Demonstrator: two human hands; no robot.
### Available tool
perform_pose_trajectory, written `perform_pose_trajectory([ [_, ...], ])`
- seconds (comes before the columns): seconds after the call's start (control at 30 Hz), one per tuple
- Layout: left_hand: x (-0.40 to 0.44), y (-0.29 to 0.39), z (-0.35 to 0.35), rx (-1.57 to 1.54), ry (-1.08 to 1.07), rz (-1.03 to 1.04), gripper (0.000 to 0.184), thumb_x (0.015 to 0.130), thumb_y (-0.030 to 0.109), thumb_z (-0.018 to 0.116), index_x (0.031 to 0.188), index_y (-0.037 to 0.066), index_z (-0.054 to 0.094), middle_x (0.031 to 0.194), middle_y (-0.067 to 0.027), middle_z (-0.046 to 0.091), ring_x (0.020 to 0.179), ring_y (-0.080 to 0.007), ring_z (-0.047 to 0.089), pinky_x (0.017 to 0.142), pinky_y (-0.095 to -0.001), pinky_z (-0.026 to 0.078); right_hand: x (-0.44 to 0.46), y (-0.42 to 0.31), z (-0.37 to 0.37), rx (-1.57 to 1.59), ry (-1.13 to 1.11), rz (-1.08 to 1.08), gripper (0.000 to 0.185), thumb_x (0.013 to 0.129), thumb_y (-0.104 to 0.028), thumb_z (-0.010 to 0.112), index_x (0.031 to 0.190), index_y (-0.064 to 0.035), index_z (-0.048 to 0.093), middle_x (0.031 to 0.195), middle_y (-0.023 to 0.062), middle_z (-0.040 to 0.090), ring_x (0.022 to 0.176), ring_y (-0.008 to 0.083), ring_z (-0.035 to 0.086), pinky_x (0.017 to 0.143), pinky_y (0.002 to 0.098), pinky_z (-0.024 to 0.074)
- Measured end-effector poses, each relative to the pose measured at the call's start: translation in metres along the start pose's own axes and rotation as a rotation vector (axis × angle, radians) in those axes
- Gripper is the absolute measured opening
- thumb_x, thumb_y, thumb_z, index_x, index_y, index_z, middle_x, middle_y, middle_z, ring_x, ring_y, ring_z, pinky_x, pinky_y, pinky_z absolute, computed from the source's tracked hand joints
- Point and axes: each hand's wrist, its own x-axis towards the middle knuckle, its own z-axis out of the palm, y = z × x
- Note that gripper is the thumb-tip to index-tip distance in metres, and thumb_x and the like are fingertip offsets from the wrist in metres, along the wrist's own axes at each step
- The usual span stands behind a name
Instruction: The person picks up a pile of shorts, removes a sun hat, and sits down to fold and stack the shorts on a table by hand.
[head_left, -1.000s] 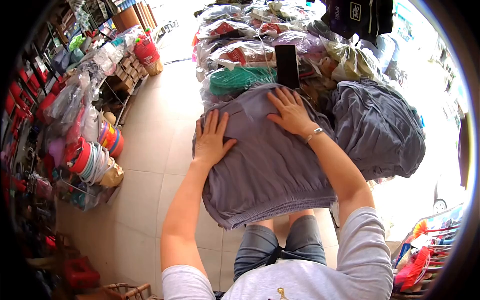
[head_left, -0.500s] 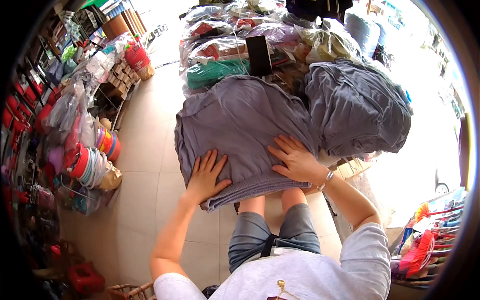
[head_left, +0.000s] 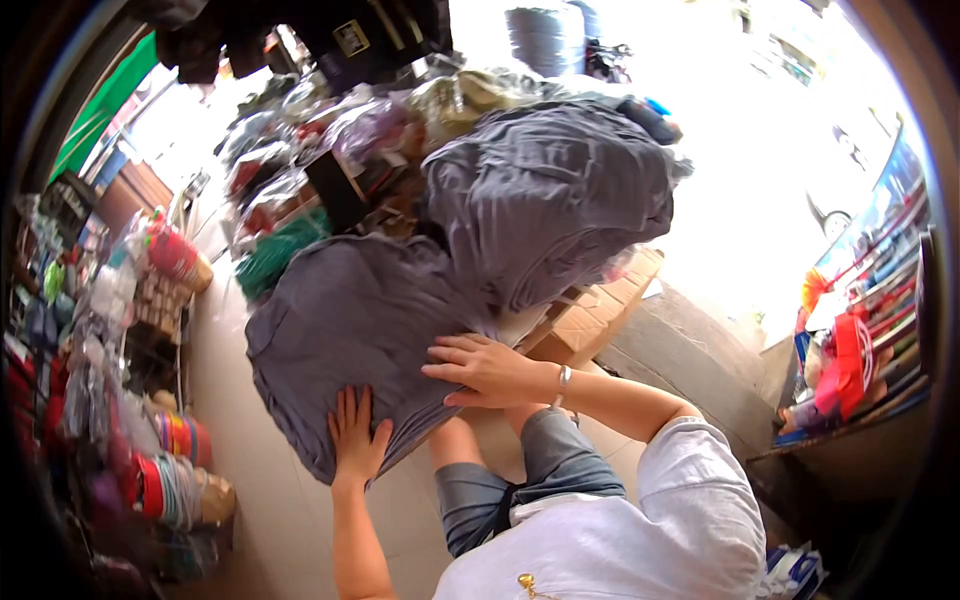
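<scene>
A grey garment [head_left: 350,310] lies spread in front of me, its surface lightly wrinkled and its near edge layered. My left hand [head_left: 358,440] rests flat near the garment's front edge, fingers apart and pointing away from me. Farther right, my right hand [head_left: 485,370] lies on the cloth with its fingers stretched to the left; a silver bracelet circles that wrist. Neither hand grips the fabric. Just beyond, to the right, sits a bulky pile of similar grey cloth [head_left: 560,190], touching the spread garment.
Plastic-wrapped clothes [head_left: 365,130] and a dark phone-like slab [head_left: 336,190] lie behind the garment. A cardboard box [head_left: 600,305] sits under the pile's right side. Crowded goods, including a red-rimmed bucket [head_left: 150,480], line the left; a rack with red items [head_left: 850,365] stands right.
My view has turned right and tilted, so the garment and piles appear farther left. Both hands stay flat on the cloth, now a little closer together.
</scene>
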Motion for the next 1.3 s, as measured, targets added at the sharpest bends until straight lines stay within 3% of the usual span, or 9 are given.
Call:
perform_pose_trajectory([
  [0.2,0.001,-0.003,0.005,-0.027,0.053,0.056,0.088,0.09,0.073,0.023,0.15,0.009,0.029,0.156,-0.02,0.022,0.146,-0.0356,0.013,0.116,-0.0541,0.004,-0.043,0.034,-0.109,-0.423,0.567,0.115,0.047,0.073,-0.007,0.069,0.118,-0.0152,0.06,0.126,0.009,0.054,0.125,0.0317,0.046,0.102,0.0461,0.0413],
  [0.43,0.0,-0.004,0.005,-0.029,0.094,0.067,0.087,0.09,0.073,0.024,0.149,0.009,0.032,0.154,-0.0209,0.024,0.145,-0.0364,0.015,0.115,-0.0553,0.007,-0.084,0.083,-0.157,-0.77,0.418,0.541,0.078,0.067,0.004,0.064,0.139,-0.0139,0.042,0.137,0.0136,0.042,0.134,0.0317,0.035,0.11,0.0474,0.0289],
  [0.63,0.0,0.009,-0.006,-0.018,0.127,0.05,0.073,0.091,0.056,0.048,0.143,0.006,0.04,0.148,-0.0227,0.034,0.139,-0.0379,0.028,0.114,-0.0532,0.016,-0.078,0.078,-0.186,-0.851,0.552,0.424,0.037,0.073,0.005,0.057,0.106,-0.0077,0.066,0.105,0.0092,0.062,0.117,0.0299,0.052,0.106,0.0444,0.0328],
  [0.77,0.004,0.057,-0.011,-0.36,0.362,0.37,0.067,0.086,0.034,0.067,0.14,0.002,0.042,0.138,-0.0216,0.047,0.128,-0.0388,0.044,0.108,-0.0456,0.033,-0.047,0.024,-0.203,-0.3,0.791,0.408,0.035,0.074,0.006,0.051,0.103,-0.0044,0.066,0.086,0.0071,0.06,0.079,0.0253,0.058,0.077,0.0349,0.0456],
  [0.93,0.001,0.173,-0.009,-0.712,0.508,0.529,0.082,0.077,0.031,0.079,0.141,-0.001,0.038,0.134,-0.0211,0.05,0.127,-0.0364,0.046,0.106,-0.042,0.037,-0.025,-0.064,-0.188,0.001,0.92,-0.324,0.033,0.07,0.009,0.055,0.1,0.0002,0.066,0.077,0.0112,0.057,0.061,0.0187,0.055,0.052,0.0323,0.043],
  [1.03,0.0,0.221,0.014,-0.974,0.617,0.613,0.079,0.072,0.028,0.082,0.135,-0.002,0.045,0.129,-0.0186,0.054,0.121,-0.0349,0.052,0.102,-0.0412,0.041,-0.02,-0.114,-0.182,0.53,0.665,-0.678,0.019,0.074,0.002,0.067,0.093,0.0008,0.067,0.073,0.0104,0.056,0.05,0.0163,0.051,0.039,0.0293,0.0349],
  [1.1,-0.004,0.218,0.047,-0.826,0.399,0.646,0.067,0.067,0.019,0.082,0.125,-0.001,0.053,0.119,-0.0187,0.059,0.111,-0.035,0.058,0.096,-0.0408,0.045,-0.018,-0.122,-0.194,0.607,0.47,-0.787,0.013,0.079,-0.006,0.07,0.089,0.0021,0.067,0.072,0.0109,0.056,0.049,0.0163,0.05,0.036,0.0269,0.0317],
  [1.17,-0.011,0.213,0.066,-0.723,0.294,0.749,0.059,0.064,0.011,0.077,0.118,0.001,0.056,0.108,-0.0199,0.061,0.102,-0.0373,0.06,0.088,-0.0418,0.047,-0.033,-0.122,-0.2,0.668,0.557,-0.596,0.016,0.084,-0.019,0.072,0.087,-0.0089,0.06,0.068,0.0057,0.053,0.046,0.0152,0.048,0.04,0.0268,0.0396],
  [1.3,-0.033,0.206,0.05,-0.772,-0.045,0.596,0.054,0.066,0.0,0.068,0.118,0.003,0.056,0.098,-0.0197,0.06,0.099,-0.0401,0.058,0.084,-0.0426,0.048,-0.063,-0.117,-0.193,0.704,0.843,-0.366,0.024,0.085,-0.017,0.071,0.102,-0.0065,0.057,0.07,0.0054,0.049,0.049,0.0138,0.041,0.043,0.0283,0.034],
])
